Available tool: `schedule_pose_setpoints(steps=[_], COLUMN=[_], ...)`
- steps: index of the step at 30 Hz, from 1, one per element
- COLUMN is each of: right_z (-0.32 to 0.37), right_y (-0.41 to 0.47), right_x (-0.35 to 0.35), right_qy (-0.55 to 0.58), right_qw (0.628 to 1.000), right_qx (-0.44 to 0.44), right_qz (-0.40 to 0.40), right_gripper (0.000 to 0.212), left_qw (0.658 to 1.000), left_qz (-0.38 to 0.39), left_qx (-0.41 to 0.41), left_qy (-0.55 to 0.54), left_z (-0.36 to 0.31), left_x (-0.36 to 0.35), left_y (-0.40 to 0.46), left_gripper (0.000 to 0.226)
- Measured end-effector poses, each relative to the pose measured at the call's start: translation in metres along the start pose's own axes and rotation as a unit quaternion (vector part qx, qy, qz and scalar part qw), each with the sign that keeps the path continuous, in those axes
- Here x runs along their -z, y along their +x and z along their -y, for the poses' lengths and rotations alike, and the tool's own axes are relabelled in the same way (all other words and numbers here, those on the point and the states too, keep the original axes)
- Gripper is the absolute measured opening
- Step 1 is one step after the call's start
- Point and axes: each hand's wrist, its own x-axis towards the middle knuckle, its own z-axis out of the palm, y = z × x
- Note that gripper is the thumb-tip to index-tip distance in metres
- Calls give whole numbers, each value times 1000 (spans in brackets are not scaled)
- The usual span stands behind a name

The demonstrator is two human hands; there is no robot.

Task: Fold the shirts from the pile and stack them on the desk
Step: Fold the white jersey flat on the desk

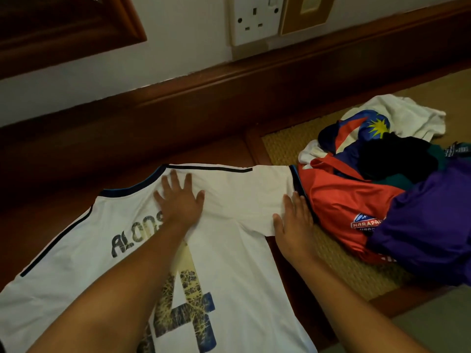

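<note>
White shirt: smooth matt cloth, its print cracked. Bench: dark polished wood with a rough woven inset at right. Socket: glossy plastic.

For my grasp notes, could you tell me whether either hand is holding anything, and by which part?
Nothing is gripped. The left hand lies flat on the white jersey below its collar; the right hand lies flat at the sleeve end.

The pile of shirts crowds the right; bare desk lies open toward the wall.
</note>
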Motion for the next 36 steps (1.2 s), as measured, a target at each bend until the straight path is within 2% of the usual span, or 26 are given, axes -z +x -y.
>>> schedule_pose_setpoints(steps=[4, 9, 12, 15, 20, 24, 27, 33, 36], right_z=[-6, -15, -15, -15, -15, -9, -1, 19, 33], right_y=[-17, -29, -30, -23, -12, -8, -12, -22, -26], right_x=[1, -4, -6, -2, 0, 0, 5, 19, 22], right_qy=[112, 179, 233, 299, 324, 366, 383, 440, 422], right_qw=[990, 963, 938, 902, 882, 851, 852, 839, 863], right_qx=[-49, -112, -174, -236, -275, -309, -273, -230, -206], right_qz=[-76, -166, -190, -201, -202, -214, -230, -224, -186], right_gripper=[50, 38, 38, 36, 34, 16, 10, 25, 31], left_qw=[990, 956, 934, 934, 940, 935, 926, 906, 892], left_qz=[-53, -25, -5, 31, 47, 68, 109, 178, 211], left_qx=[-133, -286, -343, -344, -324, -310, -300, -283, -246], left_qy=[-13, -67, -99, -93, -94, -156, -203, -259, -315], left_z=[-45, -120, -156, -179, -193, -193, -188, -163, -140], left_x=[7, 23, 28, 29, 29, 37, 51, 87, 101], left_y=[-3, 0, 6, 19, 28, 32, 33, 29, 24], left_gripper=[59, 52, 49, 44, 36, 22, 17, 22, 20])
